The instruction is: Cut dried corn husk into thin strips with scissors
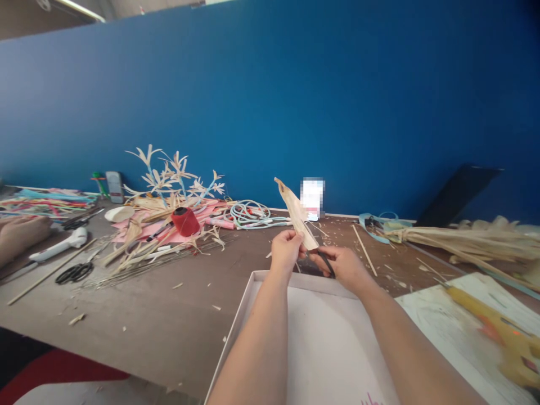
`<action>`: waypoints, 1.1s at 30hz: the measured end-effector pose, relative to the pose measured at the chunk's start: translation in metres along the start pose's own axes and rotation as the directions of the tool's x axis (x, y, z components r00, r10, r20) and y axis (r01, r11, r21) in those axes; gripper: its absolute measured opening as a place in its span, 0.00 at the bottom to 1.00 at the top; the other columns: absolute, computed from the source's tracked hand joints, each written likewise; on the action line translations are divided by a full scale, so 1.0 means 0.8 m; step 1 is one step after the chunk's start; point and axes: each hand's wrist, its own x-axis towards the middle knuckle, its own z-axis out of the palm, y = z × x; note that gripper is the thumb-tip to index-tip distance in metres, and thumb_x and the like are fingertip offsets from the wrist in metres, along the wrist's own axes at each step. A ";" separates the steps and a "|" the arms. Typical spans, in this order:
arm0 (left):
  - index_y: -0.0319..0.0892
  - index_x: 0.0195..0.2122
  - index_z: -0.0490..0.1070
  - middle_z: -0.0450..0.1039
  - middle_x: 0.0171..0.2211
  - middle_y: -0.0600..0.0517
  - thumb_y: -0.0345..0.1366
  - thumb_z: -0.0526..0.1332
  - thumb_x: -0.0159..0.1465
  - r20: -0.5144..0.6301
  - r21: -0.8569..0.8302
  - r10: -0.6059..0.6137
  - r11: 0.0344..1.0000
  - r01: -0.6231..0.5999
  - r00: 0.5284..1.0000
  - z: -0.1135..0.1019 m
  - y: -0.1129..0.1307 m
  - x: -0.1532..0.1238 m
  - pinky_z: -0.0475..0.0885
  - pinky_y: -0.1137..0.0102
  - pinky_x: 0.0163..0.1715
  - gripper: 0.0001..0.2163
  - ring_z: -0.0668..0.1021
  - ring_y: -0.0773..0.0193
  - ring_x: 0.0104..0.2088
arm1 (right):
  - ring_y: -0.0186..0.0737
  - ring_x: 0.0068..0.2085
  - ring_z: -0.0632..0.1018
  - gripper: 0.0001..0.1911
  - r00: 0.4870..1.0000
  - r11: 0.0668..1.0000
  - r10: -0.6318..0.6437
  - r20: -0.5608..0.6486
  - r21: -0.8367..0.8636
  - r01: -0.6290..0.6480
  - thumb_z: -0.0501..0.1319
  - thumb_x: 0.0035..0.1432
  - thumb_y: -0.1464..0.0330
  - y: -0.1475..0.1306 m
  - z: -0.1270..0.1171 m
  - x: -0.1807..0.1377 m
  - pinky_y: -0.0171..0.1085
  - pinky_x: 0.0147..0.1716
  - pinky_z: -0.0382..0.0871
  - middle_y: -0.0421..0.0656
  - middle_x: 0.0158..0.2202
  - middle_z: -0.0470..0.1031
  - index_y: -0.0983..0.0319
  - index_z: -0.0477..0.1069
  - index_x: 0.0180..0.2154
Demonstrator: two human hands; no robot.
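My left hand point(287, 247) is closed, pinching a pale dried corn husk point(296, 211) near its lower end. The husk points up and to the left, its tip narrow and brownish. In my right hand point(342, 264) is a pair of scissors point(327, 263) with black handles, at the husk's bottom edge. The blades are mostly hidden by the husk and fingers, so I cannot tell whether they are cutting. Both hands are above the far edge of a white shallow box point(324, 326).
At left lie a red thread spool point(185, 222), husk flowers point(162, 180), other scissors point(75, 272) and a white glue gun point(61, 246). Another person's hand point(25, 233) rests far left. At right are a husk bundle point(439, 236) and a yellow glue gun point(485, 315). A blue partition point(270, 101) stands behind.
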 end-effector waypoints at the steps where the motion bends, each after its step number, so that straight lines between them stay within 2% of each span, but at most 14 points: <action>1: 0.38 0.25 0.68 0.66 0.13 0.55 0.38 0.61 0.52 -0.011 0.001 0.001 1.000 -0.001 1.000 -0.001 0.000 0.001 0.62 0.77 0.13 0.08 0.66 0.73 0.12 | 0.32 0.20 0.64 0.22 1.000 1.000 0.012 0.014 0.019 -0.012 0.61 0.45 0.55 0.000 0.000 0.000 0.31 0.20 0.57 0.37 0.16 0.66 0.63 0.76 0.38; 5: 0.38 0.25 0.67 0.65 0.13 0.56 0.38 0.60 0.52 -0.123 -0.014 0.011 1.000 -0.013 0.992 -0.005 -0.001 0.006 0.63 0.78 0.14 0.08 0.67 0.73 0.12 | 0.33 0.22 0.67 0.22 0.998 0.997 0.043 0.047 0.068 -0.047 0.63 0.42 0.56 0.007 0.003 0.003 0.31 0.20 0.59 0.39 0.21 0.70 0.63 0.74 0.38; 8: 0.38 0.25 0.67 0.65 0.13 0.56 0.38 0.60 0.51 -0.184 -0.018 0.022 0.999 -0.026 0.983 -0.008 -0.002 0.009 0.63 0.78 0.14 0.08 0.67 0.73 0.13 | 0.35 0.23 0.69 0.21 0.997 0.996 0.053 -0.049 0.069 -0.050 0.64 0.41 0.57 0.016 0.002 0.007 0.32 0.21 0.61 0.40 0.21 0.71 0.63 0.73 0.37; 13: 0.38 0.26 0.68 0.65 0.14 0.56 0.39 0.60 0.51 -0.150 -0.005 0.014 1.000 -0.015 0.989 -0.008 -0.001 0.006 0.63 0.78 0.14 0.08 0.67 0.72 0.14 | 0.38 0.25 0.73 0.22 0.956 0.974 0.171 -0.237 0.187 -0.127 0.62 0.43 0.57 0.027 -0.006 0.013 0.33 0.21 0.63 0.41 0.22 0.72 0.62 0.70 0.40; 18: 0.38 0.26 0.69 0.64 0.14 0.56 0.38 0.61 0.51 -0.136 0.014 0.042 0.999 -0.040 0.990 -0.006 0.001 0.003 0.61 0.79 0.13 0.08 0.66 0.74 0.15 | 0.39 0.29 0.75 0.24 0.936 0.936 0.180 -0.302 0.346 -0.068 0.65 0.41 0.58 0.033 -0.012 0.015 0.33 0.24 0.66 0.42 0.25 0.74 0.61 0.71 0.41; 21: 0.38 0.26 0.69 0.63 0.14 0.57 0.38 0.61 0.51 -0.113 0.005 0.044 0.999 -0.044 0.993 -0.005 0.001 0.002 0.59 0.79 0.13 0.08 0.65 0.74 0.15 | 0.41 0.30 0.76 0.26 0.943 0.925 0.169 -0.286 0.375 -0.052 0.65 0.41 0.57 0.030 -0.011 0.014 0.33 0.24 0.65 0.44 0.27 0.75 0.62 0.70 0.43; 26: 0.37 0.26 0.69 0.63 0.13 0.57 0.38 0.61 0.51 -0.073 -0.002 0.047 0.999 -0.047 0.996 -0.005 -0.002 0.004 0.59 0.78 0.13 0.08 0.64 0.74 0.13 | 0.38 0.26 0.74 0.27 0.980 0.921 0.142 -0.139 0.380 -0.080 0.64 0.43 0.54 0.017 -0.005 0.011 0.34 0.23 0.65 0.43 0.26 0.74 0.63 0.70 0.42; 33: 0.36 0.28 0.69 0.68 0.17 0.55 0.36 0.63 0.49 -0.151 -0.026 0.060 0.998 -0.064 0.987 -0.006 -0.004 0.008 0.65 0.77 0.16 0.09 0.69 0.72 0.16 | 0.36 0.27 0.72 0.24 0.996 0.939 0.082 -0.025 0.336 -0.069 0.63 0.44 0.53 0.010 0.000 0.006 0.34 0.26 0.65 0.43 0.26 0.73 0.63 0.72 0.39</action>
